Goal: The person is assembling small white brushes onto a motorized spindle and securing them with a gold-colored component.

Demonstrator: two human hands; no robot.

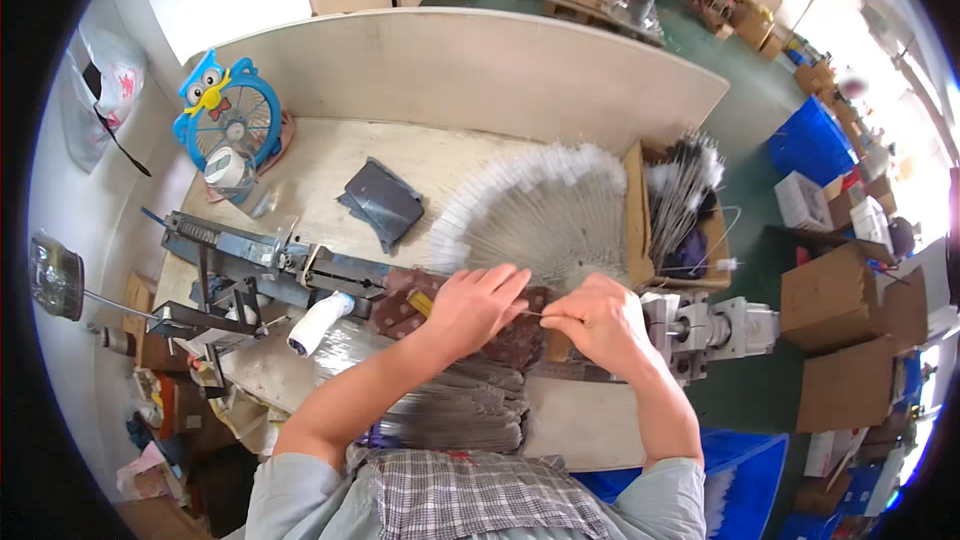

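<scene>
Wire [532, 313] spans the gap between the hands, above the dotted cloth [395, 316]. The right hand [603, 324] pinches it narrowly between thumb and finger; the left hand [468, 310] has its fingertips at the other end, though I cannot tell how they close. Such thin stock probably bends easily, so a light, level pinch seems best, with knuckles clear of the white-tipped fan [520, 212] just beyond.

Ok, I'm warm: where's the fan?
In the head view, the fan stands at the far left corner of the bench, by the partition, just behind the white-topped container.
</scene>
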